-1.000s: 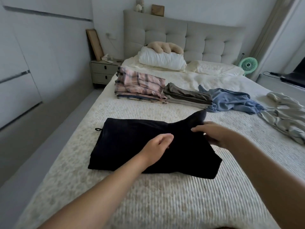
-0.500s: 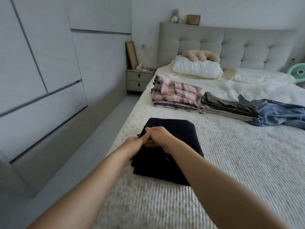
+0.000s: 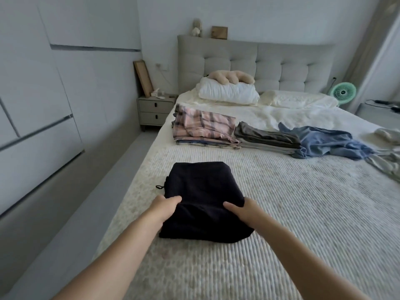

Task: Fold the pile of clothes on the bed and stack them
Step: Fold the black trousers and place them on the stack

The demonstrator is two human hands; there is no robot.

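A black garment point(image 3: 203, 187), folded into a compact rectangle, lies on the bed point(image 3: 281, 213) near its left edge. My left hand point(image 3: 162, 207) grips its near left side and my right hand point(image 3: 244, 211) grips its near right side, thumbs on top. Farther up the bed sit a folded pink plaid stack point(image 3: 203, 128) and a folded grey-olive stack point(image 3: 266, 137). An unfolded blue garment point(image 3: 326, 144) lies to their right. A crumpled pale grey-green garment point(image 3: 387, 161) lies at the right edge.
Pillows point(image 3: 227, 94) and a beige plush lie by the grey headboard point(image 3: 270, 63). A nightstand point(image 3: 154, 111) stands left of the bed, a green fan point(image 3: 344, 93) at the right. White cupboards line the left wall across a narrow floor strip.
The black garment went from a wide spread to a compact fold. My hands moved from its far left corner to its near side, one on each edge.
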